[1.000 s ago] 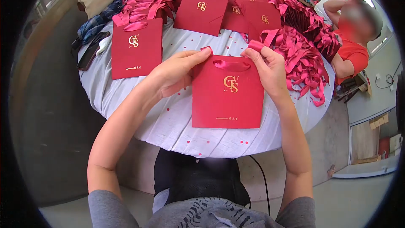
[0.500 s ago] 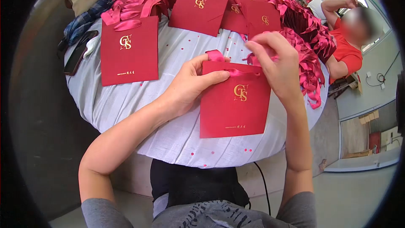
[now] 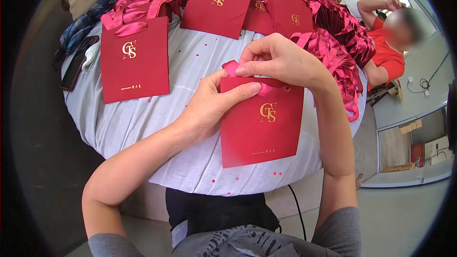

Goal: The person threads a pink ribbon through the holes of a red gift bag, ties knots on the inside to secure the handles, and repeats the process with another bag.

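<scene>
A red paper gift bag (image 3: 262,133) with gold lettering is held upright in front of me near the table's front edge. My left hand (image 3: 209,100) grips its upper left corner, thumb on the front and the other fingers behind. My right hand (image 3: 281,62) is closed above the bag's top edge, thumb and forefinger pinching the pink ribbon (image 3: 231,68) at the back left. Another stretch of pink ribbon crosses the front panel just under the rim, partly beneath my left thumb. The right hand's other fingers are curled.
On the white-covered table (image 3: 190,162), another red bag (image 3: 135,62) lies at left, beside a phone (image 3: 78,64). Stacked flat bags (image 3: 216,7) and ribbon piles (image 3: 333,62) fill the back and right. A person in a red shirt (image 3: 388,57) sits at the far right.
My right hand has moved left from the bag's right side and closed on the ribbon at the back left. My left hand keeps its grip on the bag.
</scene>
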`<state>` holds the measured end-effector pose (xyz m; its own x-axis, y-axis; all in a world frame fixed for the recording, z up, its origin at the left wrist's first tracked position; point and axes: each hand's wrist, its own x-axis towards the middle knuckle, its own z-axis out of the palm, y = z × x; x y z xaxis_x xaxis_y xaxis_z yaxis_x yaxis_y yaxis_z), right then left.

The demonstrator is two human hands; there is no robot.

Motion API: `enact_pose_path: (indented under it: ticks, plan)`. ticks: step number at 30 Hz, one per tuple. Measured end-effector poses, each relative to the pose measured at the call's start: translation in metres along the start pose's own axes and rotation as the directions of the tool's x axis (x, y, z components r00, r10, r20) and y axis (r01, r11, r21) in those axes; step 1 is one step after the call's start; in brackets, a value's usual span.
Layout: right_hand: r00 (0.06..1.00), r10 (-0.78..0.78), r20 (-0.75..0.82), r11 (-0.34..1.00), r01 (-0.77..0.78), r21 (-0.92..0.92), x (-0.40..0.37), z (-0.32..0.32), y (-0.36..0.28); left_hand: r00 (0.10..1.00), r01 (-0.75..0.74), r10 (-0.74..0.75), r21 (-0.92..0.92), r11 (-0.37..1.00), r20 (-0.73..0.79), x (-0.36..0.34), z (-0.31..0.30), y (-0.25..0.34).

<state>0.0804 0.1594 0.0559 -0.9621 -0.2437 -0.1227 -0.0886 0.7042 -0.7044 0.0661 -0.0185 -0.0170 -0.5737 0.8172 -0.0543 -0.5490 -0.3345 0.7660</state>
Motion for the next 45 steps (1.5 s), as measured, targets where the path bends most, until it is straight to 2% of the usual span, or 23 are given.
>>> enact_pose_path:
  ticks: [3, 5, 6, 8, 9, 11, 12, 14, 17, 21, 24, 26, 31, 33, 35, 37, 39, 40, 42, 43, 45]
  plan:
    - [0.996, -0.042, -0.076, 0.999, 0.041, -0.020, -0.002, 0.008, 0.002, 0.999, 0.018, -0.017, 0.010, 1.000, -0.032, 0.000, 0.000, -0.001]
    - [0.959, -0.152, -0.240, 0.949, 0.074, -0.306, -0.007, 0.014, -0.003, 0.999, 0.027, -0.026, 0.012, 1.000, -0.021, 0.000, -0.002, -0.003]
    - [0.959, -0.149, -0.242, 0.949, 0.070, -0.307, -0.008, 0.015, -0.003, 0.999, 0.033, -0.032, 0.014, 0.999, -0.009, 0.001, -0.002, -0.003]
    - [0.920, -0.304, -0.247, 0.913, 0.208, -0.351, -0.009, 0.017, -0.002, 0.999, 0.030, -0.029, 0.018, 0.999, -0.014, 0.000, -0.001, -0.004]
    - [0.920, -0.301, -0.249, 0.914, 0.204, -0.352, -0.009, 0.018, -0.002, 0.999, 0.026, -0.026, 0.021, 0.999, -0.023, 0.000, 0.000, -0.004]
    - [0.936, -0.230, -0.267, 0.972, 0.205, -0.118, -0.007, 0.019, 0.002, 0.999, 0.031, -0.030, 0.029, 0.999, -0.044, -0.001, 0.001, -0.003]
    - [0.936, -0.228, -0.268, 0.972, 0.203, -0.120, -0.005, 0.021, 0.005, 0.997, 0.032, -0.029, 0.041, 0.999, -0.069, -0.001, 0.002, -0.003]
    - [0.938, -0.230, -0.259, 0.972, 0.237, -0.005, 0.001, 0.025, 0.013, 0.996, 0.019, -0.013, 0.066, 0.998, -0.092, 0.000, 0.000, -0.006]
    - [0.918, -0.289, -0.271, 0.953, 0.304, 0.015, 0.006, 0.030, 0.016, 0.991, 0.001, 0.011, 0.098, 0.995, -0.131, -0.002, 0.002, -0.008]
    - [0.899, -0.310, -0.310, 0.948, 0.317, -0.030, 0.011, 0.038, 0.017, 0.986, 0.003, 0.021, 0.140, 0.990, -0.165, -0.003, 0.005, -0.007]
    - [0.897, -0.309, -0.317, 0.947, 0.321, -0.015, 0.013, 0.040, 0.016, 0.992, -0.017, 0.045, 0.231, 0.973, -0.115, -0.003, 0.001, -0.015]
    - [0.868, -0.379, -0.320, 0.925, 0.367, -0.100, 0.013, 0.040, 0.016, 0.992, -0.001, 0.028, 0.220, 0.975, -0.119, -0.006, 0.004, -0.012]
    - [0.868, -0.348, -0.353, 0.936, 0.346, -0.072, 0.016, 0.040, 0.020, 0.994, -0.001, 0.024, 0.216, 0.977, -0.102, -0.005, 0.002, -0.014]
    - [0.875, -0.313, -0.369, 0.947, 0.319, -0.048, 0.016, 0.040, 0.020, 0.994, -0.034, 0.063, 0.296, 0.954, -0.091, -0.004, 0.002, -0.014]
    - [0.916, -0.264, -0.302, 0.963, 0.268, -0.030, 0.015, 0.037, 0.018, 0.994, -0.028, 0.051, 0.233, 0.972, -0.096, -0.003, 0.005, -0.013]
    - [0.909, -0.296, -0.293, 0.955, 0.290, -0.066, 0.012, 0.033, 0.017, 0.994, -0.028, 0.046, 0.173, 0.985, -0.101, -0.004, 0.007, -0.011]
    - [0.781, -0.357, -0.513, 0.913, 0.408, -0.014, 0.011, 0.028, 0.017, 0.988, 0.008, 0.014, 0.145, 0.989, -0.152, -0.004, 0.008, -0.009]
    - [0.699, -0.351, -0.624, 0.910, 0.411, -0.051, 0.007, 0.020, 0.016, 0.989, -0.001, 0.022, 0.147, 0.989, -0.144, -0.003, 0.007, -0.008]
    - [0.669, -0.273, -0.692, 0.936, 0.352, -0.029, -0.008, -0.005, 0.014, 0.988, -0.005, 0.027, 0.143, 0.990, -0.152, -0.002, 0.002, -0.006]
    - [0.701, -0.236, -0.673, 0.968, 0.230, -0.100, -0.018, -0.018, 0.013, 0.988, -0.012, 0.034, 0.146, 0.989, -0.149, -0.002, 0.000, -0.005]
    - [0.838, 0.089, -0.538, 0.994, -0.111, -0.009, -0.031, -0.035, 0.016, 0.959, -0.057, 0.096, 0.153, 0.987, -0.265, 0.001, -0.002, -0.002]
